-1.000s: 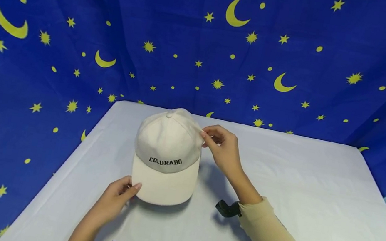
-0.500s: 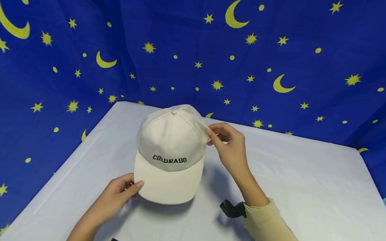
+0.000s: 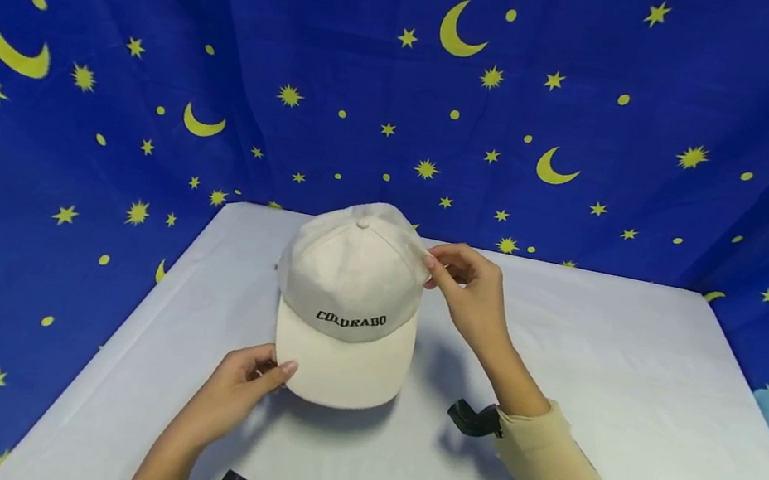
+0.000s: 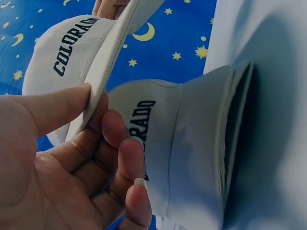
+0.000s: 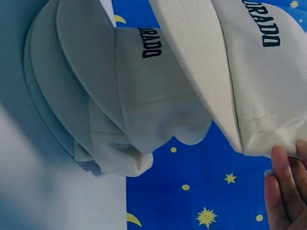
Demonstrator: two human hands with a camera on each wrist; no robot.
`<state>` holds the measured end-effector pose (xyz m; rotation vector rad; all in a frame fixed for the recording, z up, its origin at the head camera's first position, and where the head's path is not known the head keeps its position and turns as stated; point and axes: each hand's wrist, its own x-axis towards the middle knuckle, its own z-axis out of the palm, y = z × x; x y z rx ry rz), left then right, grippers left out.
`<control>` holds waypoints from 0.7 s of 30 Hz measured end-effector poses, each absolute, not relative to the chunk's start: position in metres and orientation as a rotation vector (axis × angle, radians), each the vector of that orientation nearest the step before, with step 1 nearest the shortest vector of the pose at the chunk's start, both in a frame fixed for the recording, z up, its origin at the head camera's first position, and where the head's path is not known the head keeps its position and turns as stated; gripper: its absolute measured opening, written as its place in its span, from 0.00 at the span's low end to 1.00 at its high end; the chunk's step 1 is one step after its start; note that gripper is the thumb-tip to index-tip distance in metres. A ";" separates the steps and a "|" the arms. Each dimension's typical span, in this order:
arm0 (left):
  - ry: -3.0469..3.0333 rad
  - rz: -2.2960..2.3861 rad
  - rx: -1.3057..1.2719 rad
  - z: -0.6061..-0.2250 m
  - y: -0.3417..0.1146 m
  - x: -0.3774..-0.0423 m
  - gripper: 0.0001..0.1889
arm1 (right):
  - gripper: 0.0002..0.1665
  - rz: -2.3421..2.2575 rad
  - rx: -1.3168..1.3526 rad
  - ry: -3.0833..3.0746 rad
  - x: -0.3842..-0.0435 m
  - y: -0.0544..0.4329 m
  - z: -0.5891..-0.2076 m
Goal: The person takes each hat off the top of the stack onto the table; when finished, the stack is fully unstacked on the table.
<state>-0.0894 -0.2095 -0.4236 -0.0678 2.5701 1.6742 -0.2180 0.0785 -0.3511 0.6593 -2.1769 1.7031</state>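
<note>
A cream baseball cap [image 3: 351,281] with dark COLORADO lettering is held up between both hands, its brim toward the camera wearer. My left hand [image 3: 233,388] pinches the brim's left corner, thumb on top and fingers beneath. At the right side of the crown, my right hand [image 3: 470,291] pinches the cap's edge between thumb and fingers. Below the held cap, the right wrist view shows a nested stack of similar caps [image 5: 91,91] on the table. The left wrist view catches the stack's lettered upper cap [image 4: 196,115]. From the head view, the held cap hides this stack.
A white-covered table [image 3: 598,366] spreads beneath the hands. Behind it and along the sides hangs a blue curtain [image 3: 357,34] with yellow moons and stars. Black wrist mounts [image 3: 473,418] stick out near both sleeves.
The held cap has shifted a little to the right and slightly up in the head view. Both hands have kept their pinch, and the right hand has moved right along with it.
</note>
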 end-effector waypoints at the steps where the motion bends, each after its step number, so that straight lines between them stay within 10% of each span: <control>1: 2.568 1.675 -0.064 -0.423 -0.209 -0.090 0.13 | 0.07 1.696 0.658 -2.176 -0.218 0.080 -0.350; 21: 2.571 1.686 0.151 -0.411 -0.187 -0.102 0.12 | 0.07 1.632 0.605 -2.159 -0.212 0.110 -0.338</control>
